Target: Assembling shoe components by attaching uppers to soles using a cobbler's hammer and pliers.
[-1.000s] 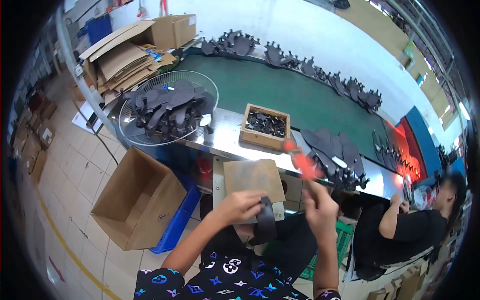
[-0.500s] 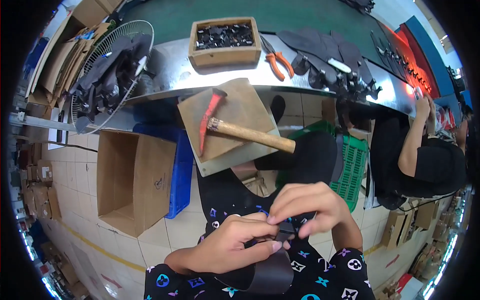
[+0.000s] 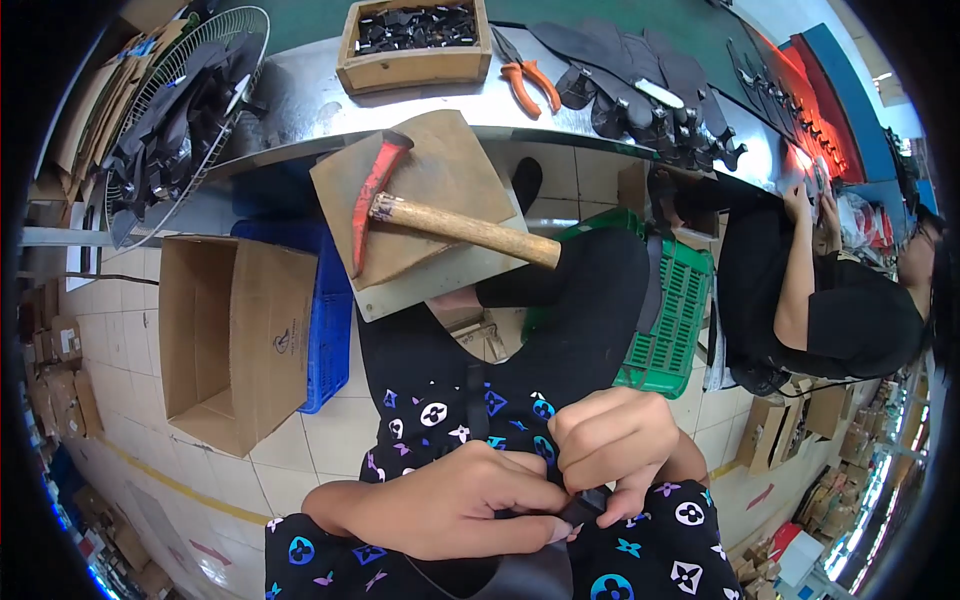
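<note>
My left hand (image 3: 450, 505) is closed on a dark, smooth, flat strip (image 3: 535, 572) that hangs in front of my patterned shirt. A small black block-like part (image 3: 590, 507) sits at the strip's upper end, between my two hands. The fingertips of my right hand (image 3: 618, 440) pinch this part from above and from the right. Fingers cover much of it, so its exact kind does not show. Ahead of my hands, a hammer (image 3: 470, 230) with a red head and wooden handle lies on a brown board (image 3: 450, 150).
On the metal-edged bench stand a wooden box (image 3: 415, 74) of small black parts, orange-handled pliers (image 3: 527, 88) and dark flat pieces (image 3: 610, 55). A wire basket (image 3: 240, 50) holds similar pieces. Below are a cardboard box (image 3: 270, 350) and green crate (image 3: 670, 310). Another person (image 3: 850, 310) sits at right.
My right hand has moved down and its fingers have closed on the small black part. Both hands sit slightly lower. The bench and hammer have shifted up and left in view.
</note>
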A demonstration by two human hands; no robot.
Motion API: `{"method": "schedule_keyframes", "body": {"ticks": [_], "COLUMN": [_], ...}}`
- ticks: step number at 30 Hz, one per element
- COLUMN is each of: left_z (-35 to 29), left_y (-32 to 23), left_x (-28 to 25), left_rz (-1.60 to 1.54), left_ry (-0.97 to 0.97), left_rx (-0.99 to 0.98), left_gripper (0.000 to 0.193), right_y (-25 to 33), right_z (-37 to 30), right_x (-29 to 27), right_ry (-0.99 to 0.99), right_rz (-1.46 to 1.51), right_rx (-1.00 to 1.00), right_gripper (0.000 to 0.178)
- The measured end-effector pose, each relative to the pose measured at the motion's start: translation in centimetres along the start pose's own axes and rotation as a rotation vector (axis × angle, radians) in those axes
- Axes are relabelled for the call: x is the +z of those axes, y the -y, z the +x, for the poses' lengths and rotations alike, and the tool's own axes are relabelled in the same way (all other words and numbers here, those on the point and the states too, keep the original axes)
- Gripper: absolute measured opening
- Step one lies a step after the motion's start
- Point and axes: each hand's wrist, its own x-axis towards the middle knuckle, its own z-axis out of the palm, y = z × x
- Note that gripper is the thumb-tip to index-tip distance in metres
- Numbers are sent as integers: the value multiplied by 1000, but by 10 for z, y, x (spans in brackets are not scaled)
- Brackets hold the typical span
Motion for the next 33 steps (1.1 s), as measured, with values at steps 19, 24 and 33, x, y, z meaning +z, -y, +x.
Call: {"method": "schedule_keyframes", "body": {"ticks": [19,24,33], "left_z": [-116,-63,75], "left_y": [-86,-57,-76], "left_x": [-214,-182,-108], "left_rz": [1505,1484,1571], "left_ry": [-2258,-1900,-1173], "left_rx": [388,420,507], "left_gripper": [64,46,71], "right_y": [-33,-51,27], "right_z": [5,45,182], "right_x": [-296,-328,-133], "right_ry": [-322,-189,59], "right_rz": [-1495,-1836,-1649], "right_rx": [864,941,-191], "right_gripper": [55,42,20]}}
